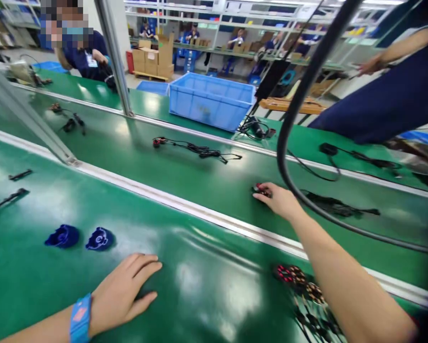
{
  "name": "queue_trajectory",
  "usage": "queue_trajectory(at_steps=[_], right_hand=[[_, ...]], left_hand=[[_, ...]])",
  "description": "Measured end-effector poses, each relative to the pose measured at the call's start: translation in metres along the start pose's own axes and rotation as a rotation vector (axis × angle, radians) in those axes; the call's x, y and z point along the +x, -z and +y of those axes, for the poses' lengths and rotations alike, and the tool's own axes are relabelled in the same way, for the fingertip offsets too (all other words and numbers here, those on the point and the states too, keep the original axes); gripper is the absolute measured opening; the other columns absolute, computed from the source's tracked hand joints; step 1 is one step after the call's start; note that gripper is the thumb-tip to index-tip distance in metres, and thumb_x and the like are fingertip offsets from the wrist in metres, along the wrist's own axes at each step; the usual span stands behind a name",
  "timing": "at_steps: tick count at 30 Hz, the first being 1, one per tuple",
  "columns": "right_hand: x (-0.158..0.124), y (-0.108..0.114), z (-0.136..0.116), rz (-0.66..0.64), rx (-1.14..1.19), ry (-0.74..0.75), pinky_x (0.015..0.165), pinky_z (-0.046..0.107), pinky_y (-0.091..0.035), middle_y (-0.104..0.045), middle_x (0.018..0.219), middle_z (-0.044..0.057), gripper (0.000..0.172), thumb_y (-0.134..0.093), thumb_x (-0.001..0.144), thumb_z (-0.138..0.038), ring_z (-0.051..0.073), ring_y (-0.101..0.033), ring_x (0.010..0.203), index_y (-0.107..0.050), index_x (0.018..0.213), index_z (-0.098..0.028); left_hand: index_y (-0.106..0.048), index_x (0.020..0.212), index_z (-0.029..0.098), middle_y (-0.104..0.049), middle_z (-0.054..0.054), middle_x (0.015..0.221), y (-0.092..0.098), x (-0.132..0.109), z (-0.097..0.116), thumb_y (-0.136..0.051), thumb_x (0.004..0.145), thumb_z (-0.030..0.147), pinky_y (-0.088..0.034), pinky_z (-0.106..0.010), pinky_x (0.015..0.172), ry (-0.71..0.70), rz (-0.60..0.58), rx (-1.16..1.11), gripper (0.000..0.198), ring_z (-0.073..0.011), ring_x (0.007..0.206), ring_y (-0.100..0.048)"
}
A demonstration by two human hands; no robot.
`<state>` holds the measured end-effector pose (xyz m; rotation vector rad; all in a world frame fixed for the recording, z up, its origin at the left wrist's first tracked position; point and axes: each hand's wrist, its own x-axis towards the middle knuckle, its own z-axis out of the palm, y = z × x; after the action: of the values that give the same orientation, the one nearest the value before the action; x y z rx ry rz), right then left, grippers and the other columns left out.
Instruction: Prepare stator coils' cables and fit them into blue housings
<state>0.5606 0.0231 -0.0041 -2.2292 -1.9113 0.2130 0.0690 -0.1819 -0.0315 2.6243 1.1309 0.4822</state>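
My right hand [280, 200] reaches over the rail onto the middle green strip, thumb and fingers closed around a small round red-and-black part [258, 188]. A black cable bundle [337, 204] lies on the strip to the right of that hand; whether it joins the part is hidden. Fingers stretched out, my left hand [128, 283] rests over the near green worktop [185, 305] and holds nothing. Two dark blue plastic caps [64, 237] sit beyond it, to the left. Partly behind my right forearm are several round parts with copper and red segments [297, 276] and dark leads.
A thick black hose [283, 138] loops down in front of my right arm. Another cabled part [199, 150] lies along the middle strip. Beyond stands a blue crate [208, 102]. A metal post [115, 62] rises at the left. Co-workers are across the bench and at the right.
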Motion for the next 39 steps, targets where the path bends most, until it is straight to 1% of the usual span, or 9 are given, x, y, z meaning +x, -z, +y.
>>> queue_trajectory(at_steps=[5, 9, 13, 16, 21, 26, 30, 35, 39], right_hand=[[-0.088, -0.006, -0.085, -0.157, 0.196, 0.285, 0.078, 0.045, -0.06, -0.075, 0.102, 0.005, 0.025, -0.067, 0.085, -0.044, 0.03, -0.072, 0.082, -0.066, 0.109, -0.036], [-0.148, -0.024, -0.17, -0.311, 0.282, 0.509, 0.094, 0.036, -0.058, -0.072, 0.115, 0.0, 0.035, -0.078, 0.083, -0.042, 0.023, -0.071, 0.1, -0.067, 0.114, -0.033], [-0.178, -0.05, -0.24, -0.36, 0.193, 0.686, 0.088, 0.032, -0.055, -0.071, 0.108, 0.008, 0.026, -0.071, 0.093, -0.032, 0.022, -0.069, 0.099, -0.067, 0.116, -0.021], [-0.184, -0.051, -0.264, -0.37, 0.219, 0.739, 0.089, 0.03, -0.054, -0.071, 0.109, 0.008, 0.028, -0.067, 0.096, -0.031, 0.021, -0.069, 0.1, -0.066, 0.121, -0.021], [-0.158, -0.018, -0.233, -0.337, 0.269, 0.693, 0.086, 0.022, -0.055, -0.071, 0.118, -0.003, 0.03, -0.056, 0.101, -0.04, 0.013, -0.068, 0.091, -0.062, 0.129, -0.029], [-0.097, -0.004, -0.156, -0.113, -0.065, 0.378, 0.108, 0.047, -0.044, -0.058, 0.138, 0.014, 0.054, -0.041, 0.091, -0.005, 0.031, -0.054, 0.124, -0.055, 0.141, -0.018], [-0.059, -0.011, -0.119, -0.133, -0.295, 0.289, 0.105, 0.059, -0.041, -0.042, 0.154, 0.017, 0.075, -0.044, 0.079, 0.003, 0.041, -0.043, 0.135, -0.048, 0.149, -0.023], [-0.042, -0.014, -0.113, -0.202, -0.408, 0.325, 0.109, 0.051, -0.039, -0.054, 0.142, 0.016, 0.053, -0.052, 0.082, -0.007, 0.036, -0.042, 0.136, -0.061, 0.133, -0.021], [-0.046, 0.0, -0.109, -0.315, -0.427, 0.33, 0.094, 0.037, -0.047, -0.068, 0.116, 0.014, 0.03, -0.059, 0.083, -0.019, 0.03, -0.06, 0.111, -0.067, 0.112, -0.017]], left_hand=[[-0.048, 0.142, 0.023, -0.057, -0.012, 0.139, -0.001, -0.003, -0.003, -0.062, 0.095, 0.032, -0.056, -0.042, 0.102, 0.032, -0.016, -0.073, 0.05, -0.026, 0.122, -0.059], [-0.042, 0.145, 0.022, -0.05, -0.015, 0.146, -0.002, -0.006, -0.009, -0.061, 0.096, 0.044, -0.054, -0.045, 0.104, 0.004, 0.054, -0.088, 0.057, -0.028, 0.128, -0.055], [-0.042, 0.144, 0.019, -0.046, -0.018, 0.148, -0.002, -0.006, -0.015, -0.06, 0.096, 0.049, -0.051, -0.047, 0.107, 0.027, 0.152, -0.057, 0.06, -0.03, 0.132, -0.052], [-0.04, 0.146, 0.015, -0.041, -0.021, 0.152, 0.0, -0.002, -0.019, -0.059, 0.097, 0.051, -0.046, -0.049, 0.109, 0.007, 0.168, 0.012, 0.064, -0.0334, 0.139, -0.044], [-0.042, 0.15, 0.022, -0.037, -0.018, 0.158, 0.008, 0.014, -0.013, -0.059, 0.096, 0.055, -0.041, -0.053, 0.109, -0.015, 0.107, 0.164, 0.066, -0.038, 0.145, -0.035], [-0.057, 0.141, 0.03, -0.054, -0.016, 0.145, 0.006, 0.031, 0.001, -0.068, 0.09, 0.056, -0.041, -0.053, 0.101, 0.016, 0.053, 0.261, 0.058, -0.0392, 0.135, -0.047], [-0.062, 0.134, 0.028, -0.06, -0.016, 0.137, 0.002, 0.032, 0.006, -0.068, 0.091, 0.053, -0.042, -0.051, 0.097, 0.015, 0.063, 0.297, 0.05, -0.0369, 0.131, -0.05], [-0.065, 0.126, 0.028, -0.059, -0.016, 0.138, 0.01, 0.029, 0.002, -0.069, 0.091, 0.05, -0.042, -0.051, 0.094, 0.058, 0.065, 0.331, 0.042, -0.0381, 0.127, -0.052], [-0.065, 0.122, 0.027, -0.06, -0.015, 0.137, 0.019, 0.028, -0.006, -0.066, 0.093, 0.047, -0.044, -0.05, 0.092, 0.069, 0.031, 0.348, 0.036, -0.037, 0.124, -0.055]])
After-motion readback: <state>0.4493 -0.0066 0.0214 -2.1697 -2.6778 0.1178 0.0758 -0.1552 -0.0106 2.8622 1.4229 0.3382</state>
